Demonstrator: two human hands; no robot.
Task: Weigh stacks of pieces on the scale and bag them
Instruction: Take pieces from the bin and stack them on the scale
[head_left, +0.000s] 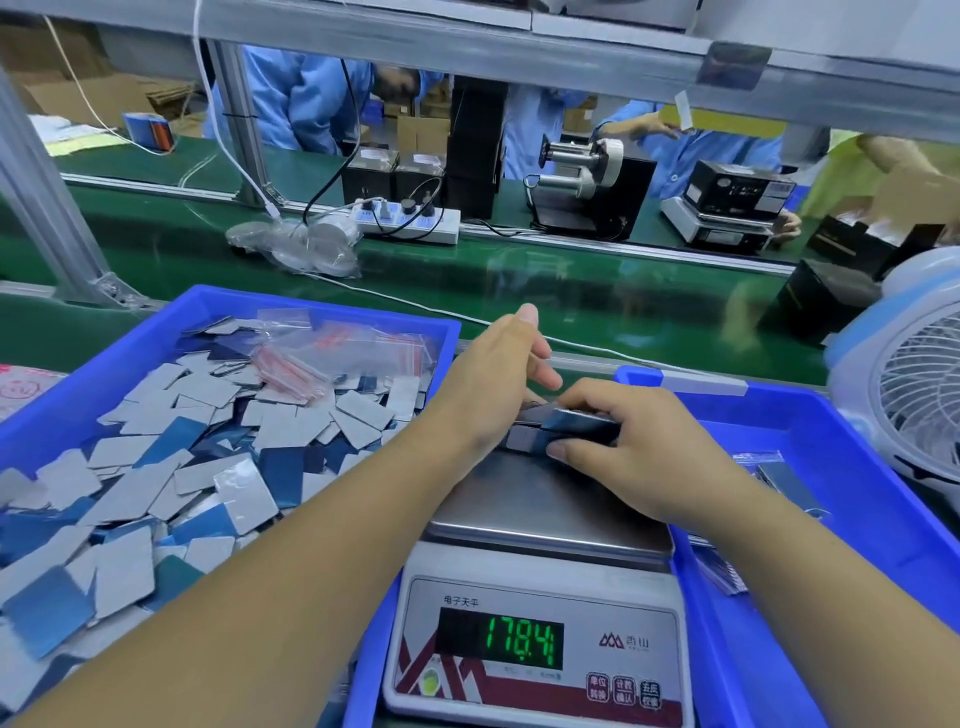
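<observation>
A white digital scale (540, 644) stands in front of me, its green display reading 178.4. On the far end of its steel pan (550, 504) lies a stack of grey-blue pieces (566, 428). My right hand (634, 441) grips the stack from the right, thumb below and fingers on top. My left hand (498, 379) rests against the stack's left end with its fingers stretched out over it. To the left, a blue bin (171, 332) is heaped with loose grey and blue pieces (171, 467), and clear zip bags (332, 353) lie on the heap.
A second blue bin (852, 509) on the right holds a few bagged items. A white fan (914, 395) stands at the far right. Beyond lies a green conveyor belt (519, 291) with a power strip (410, 221), cables, another scale and people in blue coats.
</observation>
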